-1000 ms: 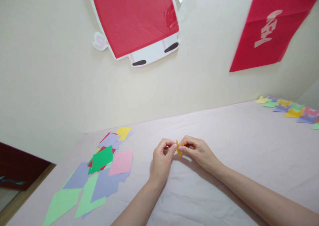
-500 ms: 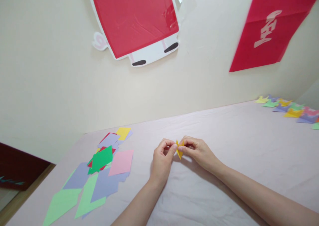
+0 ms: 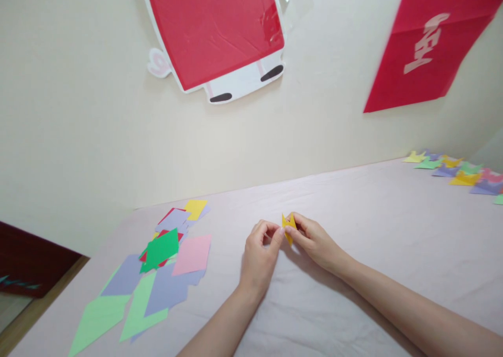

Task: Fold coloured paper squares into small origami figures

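A small folded yellow paper (image 3: 288, 222), with two pointed tips standing up, is held just above the pale cloth. My right hand (image 3: 319, 242) pinches its right side between thumb and fingers. From the other side, my left hand (image 3: 260, 252) has thumb and forefinger closed at the paper's left edge. Part of the paper is hidden behind the fingertips.
Loose coloured paper sheets (image 3: 163, 281) lie spread on the left of the pale cloth (image 3: 346, 199). Several folded paper pieces (image 3: 466, 179) stand in rows at the far right. Behind is a wall (image 3: 314, 126) with red decorations (image 3: 220, 26).
The yellow paper has turned in my fingers, so its broader face and two tips show more. Both hands have shifted slightly right in view.
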{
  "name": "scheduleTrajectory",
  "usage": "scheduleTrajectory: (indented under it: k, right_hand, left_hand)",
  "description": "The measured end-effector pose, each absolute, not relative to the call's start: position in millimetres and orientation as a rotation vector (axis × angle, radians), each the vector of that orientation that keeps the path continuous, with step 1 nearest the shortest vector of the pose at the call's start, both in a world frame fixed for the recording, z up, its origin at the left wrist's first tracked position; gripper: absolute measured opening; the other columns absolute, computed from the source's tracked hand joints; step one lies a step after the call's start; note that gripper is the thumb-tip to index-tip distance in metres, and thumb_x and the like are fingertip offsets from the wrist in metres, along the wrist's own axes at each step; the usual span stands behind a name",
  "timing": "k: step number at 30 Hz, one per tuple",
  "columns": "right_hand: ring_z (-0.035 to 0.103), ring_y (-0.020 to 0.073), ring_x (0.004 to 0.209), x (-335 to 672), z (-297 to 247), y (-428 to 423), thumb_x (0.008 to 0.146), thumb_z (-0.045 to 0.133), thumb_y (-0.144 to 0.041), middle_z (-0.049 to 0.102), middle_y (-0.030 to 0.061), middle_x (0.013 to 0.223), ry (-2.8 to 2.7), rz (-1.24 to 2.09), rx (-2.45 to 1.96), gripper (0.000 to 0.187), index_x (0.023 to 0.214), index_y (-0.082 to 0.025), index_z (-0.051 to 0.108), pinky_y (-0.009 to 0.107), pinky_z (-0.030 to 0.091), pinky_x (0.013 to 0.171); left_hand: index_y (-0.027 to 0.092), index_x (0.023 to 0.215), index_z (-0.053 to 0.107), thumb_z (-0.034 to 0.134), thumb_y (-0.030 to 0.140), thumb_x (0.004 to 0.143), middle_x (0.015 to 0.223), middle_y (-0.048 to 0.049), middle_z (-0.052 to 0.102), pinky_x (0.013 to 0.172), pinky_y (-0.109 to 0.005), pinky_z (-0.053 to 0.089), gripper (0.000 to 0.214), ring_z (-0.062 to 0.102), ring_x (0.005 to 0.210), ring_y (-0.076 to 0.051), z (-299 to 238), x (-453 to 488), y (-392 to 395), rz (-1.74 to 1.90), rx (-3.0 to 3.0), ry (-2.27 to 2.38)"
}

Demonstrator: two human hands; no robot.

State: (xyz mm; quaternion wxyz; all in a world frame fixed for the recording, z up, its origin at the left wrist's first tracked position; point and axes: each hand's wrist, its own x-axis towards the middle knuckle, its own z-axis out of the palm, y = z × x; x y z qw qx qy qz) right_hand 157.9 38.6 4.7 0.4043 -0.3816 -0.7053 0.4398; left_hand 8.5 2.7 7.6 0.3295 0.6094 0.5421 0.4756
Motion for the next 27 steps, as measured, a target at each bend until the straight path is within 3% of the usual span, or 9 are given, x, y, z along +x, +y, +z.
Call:
scheduleTrajectory:
  k: [13, 17, 27]
  right_hand:
    - [0.043, 0.0133, 0.064, 158.1, 6.0, 38.9, 0.088, 0.055, -0.047, 0.045, -0.0034, 0.067, -1.719, 1.245, -0.898, 0.033, 0.070, -0.020, 0.048, 0.025, 0.036, 0.061]
    - [0.045, 0.0131, 0.064, 159.0, 6.8, 41.5, 0.081, 0.063, -0.053, 0.048, -0.0031, 0.066, -1.601, 1.406, -0.861, 0.038, 0.068, -0.019, 0.050, 0.026, 0.038, 0.062]
    - [0.053, 0.0150, 0.069, 160.0, 7.3, 44.7, 0.073, 0.074, -0.046, 0.059, -0.0003, 0.070, -1.400, 1.515, -0.803, 0.032, 0.067, -0.017, 0.062, 0.029, 0.041, 0.069]
  left_hand:
    - [0.021, 0.075, 0.055, 0.055, 0.021, 0.090, 0.080, 0.0007, 0.057, 0.078, -0.029, 0.039, 0.015, 0.054, 0.083, -0.017, 12.8, 7.9, -1.5, 1.328, 1.836, 1.397]
    - [0.021, 0.076, 0.056, 0.054, 0.021, 0.091, 0.081, 0.0005, 0.058, 0.079, -0.029, 0.039, 0.014, 0.054, 0.084, -0.017, 12.9, 7.2, -0.9, 1.323, 1.838, 1.400]
    - [0.020, 0.084, 0.059, 0.060, 0.024, 0.085, 0.085, 0.0001, 0.063, 0.079, -0.029, 0.041, 0.005, 0.057, 0.085, -0.018, 12.3, 10.4, -2.5, 1.286, 1.821, 1.514]
